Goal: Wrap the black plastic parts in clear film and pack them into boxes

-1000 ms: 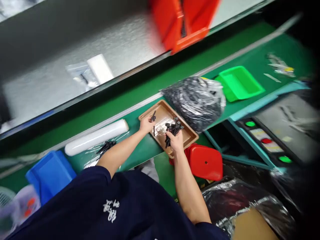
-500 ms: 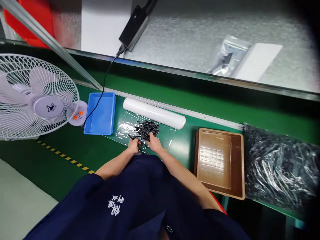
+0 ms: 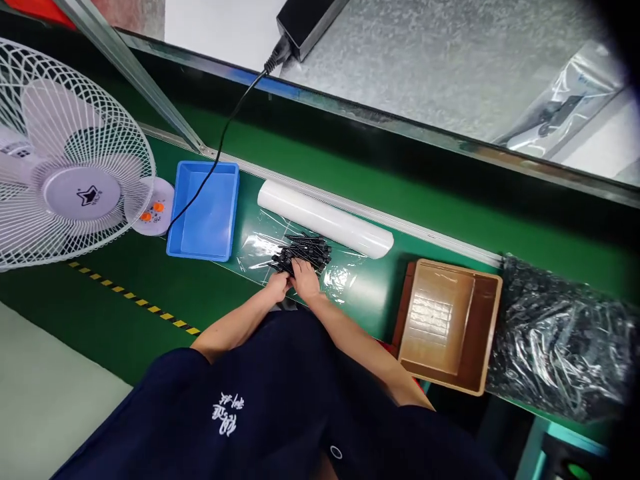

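A loose pile of thin black stick-like parts (image 3: 311, 248) lies on a clear plastic sheet (image 3: 257, 248) at the table's near edge. My right hand (image 3: 305, 280) is at the near side of the pile, its fingers bent and closed around some of the parts. Close against it, my left hand (image 3: 277, 287) is also closed at the pile's near left corner, with dark parts at its fingertips. The two hands nearly touch, and the fingertips are partly hidden. Just beyond the pile lies a white roll (image 3: 325, 219).
A blue tray (image 3: 203, 253) stands left, crossed by a black cable (image 3: 227, 123) from a power adapter (image 3: 310, 27). Farther left is a white fan (image 3: 83, 193). Brown bins (image 3: 495, 333) and a black plastic bag (image 3: 565, 340) lie right. A raised shelf edge (image 3: 375, 117) runs behind.
My hands have drawn together at the pile's near side. My left hand held spread-out sticks before; now they show less. The camera view has moved closer and shifted.
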A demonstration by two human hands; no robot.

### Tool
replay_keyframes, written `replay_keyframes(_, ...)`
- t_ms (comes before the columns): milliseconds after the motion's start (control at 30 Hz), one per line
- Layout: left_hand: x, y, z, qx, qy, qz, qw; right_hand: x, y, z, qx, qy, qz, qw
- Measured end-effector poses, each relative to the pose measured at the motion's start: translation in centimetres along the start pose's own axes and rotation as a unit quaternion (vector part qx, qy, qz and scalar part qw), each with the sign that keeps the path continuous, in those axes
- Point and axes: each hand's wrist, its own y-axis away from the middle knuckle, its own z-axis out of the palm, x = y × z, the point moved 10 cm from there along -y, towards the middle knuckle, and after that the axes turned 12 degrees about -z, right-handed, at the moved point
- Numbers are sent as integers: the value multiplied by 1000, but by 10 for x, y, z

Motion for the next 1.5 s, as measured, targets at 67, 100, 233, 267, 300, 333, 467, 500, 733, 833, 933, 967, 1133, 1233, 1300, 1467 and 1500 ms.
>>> replay_keyframes(67, 1, -3, -1, -1, -32, -22, 999, 2, 11, -10, 55, -43, 1, 998)
replay_keyframes(100, 2, -4, -2, -2, -51, -35, 998, 8, 23, -15, 94, -67, 18, 993)
replay_keyframes(233, 4, -8, -3, -7, -125, -96, 988, 62, 133, 7, 230, -173, 271, 918)
replay_keyframes(267, 5, -8, -2, -12, -137, -110, 984, 74, 170, 29, 237, -207, 358, 879)
replay_keyframes(300, 6, -8, -1, -19, -145, -121, 982, 81, 203, 55, 235, -244, 434, 835)
replay_keyframes(333, 7, -8, 1, -28, -149, -129, 980, 85, 229, 81, 232, -286, 486, 793)
replay_keyframes(467, 12, -9, 6, -59, -155, -134, 977, 93, 242, 142, 329, -466, 469, 674)
replay_keyframes(500, 13, -9, 6, -59, -156, -131, 977, 98, 232, 145, 366, -504, 438, 649)
replay_keyframes(733, 13, -22, 1, -58, -169, -93, 979, 96, 190, 177, 331, -605, 379, 617)
replay_keyframes(833, 13, -26, 0, -70, -188, -80, 976, 71, 201, 175, 368, -634, 342, 588)
replay_keyframes(933, 13, -26, -2, -70, -233, -78, 967, 38, 199, 159, 388, -720, 281, 503)
replay_keyframes(967, 13, -25, -3, -64, -253, -80, 962, 28, 194, 150, 380, -744, 259, 485)
replay_keyframes(1133, 23, -8, -10, -25, -389, -90, 916, 8, 163, 89, 388, -743, 232, 493)
replay_keyframes(1233, 45, 13, -9, -18, -497, -23, 867, 15, 140, 52, 432, -736, 220, 472)
replay_keyframes(1300, 66, 32, -4, -35, -553, 84, 828, 22, 122, 32, 456, -750, 202, 434)
replay_keyframes(1467, 101, 94, 9, -79, -626, 442, 638, 53, 84, -10, 509, -744, 199, 384)
replay_keyframes(1500, 104, 95, 9, -53, -649, 469, 597, 60, 76, -17, 519, -740, 200, 378)
